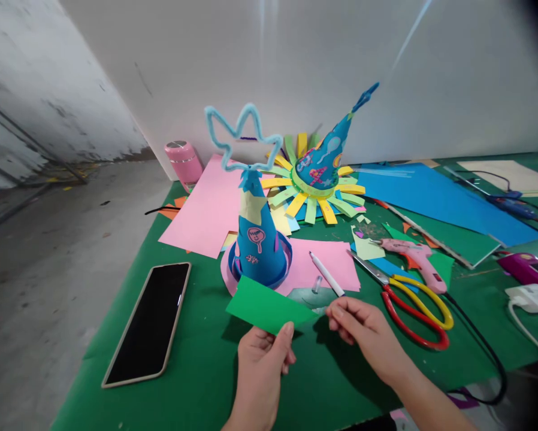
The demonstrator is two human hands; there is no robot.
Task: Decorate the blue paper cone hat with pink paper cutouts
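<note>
My left hand pinches a piece of green paper between thumb and fingers, along its lower edge. The paper tapers to a point on its right side. Close to that point, my right hand is closed in a pinch; whatever its fingertips hold is too small to make out. Just behind the paper stands a blue paper cone hat with a pink brim, partly covered by the paper. A light blue fuzzy pipe cleaner shape tops it. A white marker lies behind my right hand.
Scissors with red and yellow handles and a pink glue gun lie at the right. A phone lies at the left. Behind are a second cone hat with a strip-fringed brim, a pink flask and blue paper.
</note>
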